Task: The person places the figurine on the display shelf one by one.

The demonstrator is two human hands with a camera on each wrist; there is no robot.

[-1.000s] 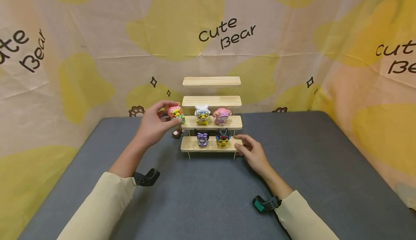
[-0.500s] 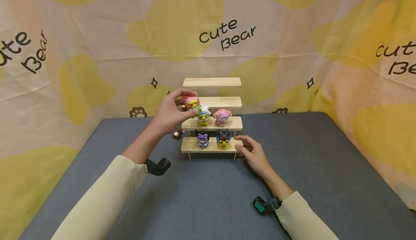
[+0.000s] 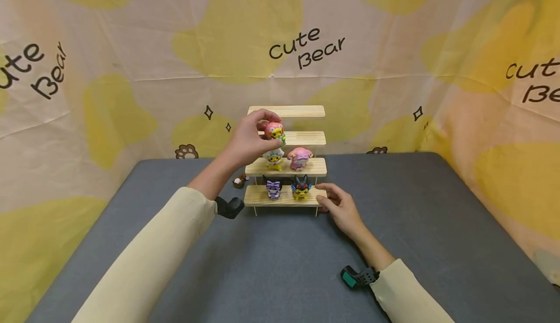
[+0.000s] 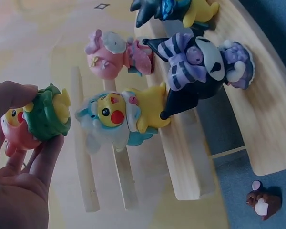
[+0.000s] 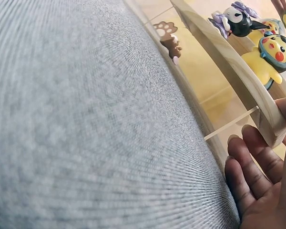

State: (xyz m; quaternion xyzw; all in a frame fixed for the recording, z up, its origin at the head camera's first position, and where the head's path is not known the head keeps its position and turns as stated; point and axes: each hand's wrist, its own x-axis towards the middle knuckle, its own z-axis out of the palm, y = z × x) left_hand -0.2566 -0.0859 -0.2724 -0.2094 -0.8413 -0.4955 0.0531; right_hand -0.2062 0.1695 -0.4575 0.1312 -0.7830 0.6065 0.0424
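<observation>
My left hand (image 3: 249,141) pinches a small figurine (image 3: 274,130) with a pink hood, yellow face and green lower part. It is in the air before the third step of a tiered wooden display stand (image 3: 258,199). In the left wrist view, thumb and fingers hold the pink-and-green figurine (image 4: 48,114) apart from the shelves. A white-hooded yellow figurine (image 3: 274,161) and a pink figurine (image 3: 299,159) stand on the second step. On the lowest step are a purple-and-black figurine (image 3: 273,189) and a black-eared yellow one (image 3: 301,187). My right hand (image 3: 344,211) grips that step's right end.
A small brown figurine (image 3: 238,181) sits on the dark grey table (image 3: 280,264), left of the stand. The top step (image 3: 302,111) bears no figurine. A yellow-patterned cloth (image 3: 372,104) hangs close behind.
My left hand has carried the pink-and-green figurine right and upward, from beside the second step to in front of the third. The right hand stays at the lowest step's end.
</observation>
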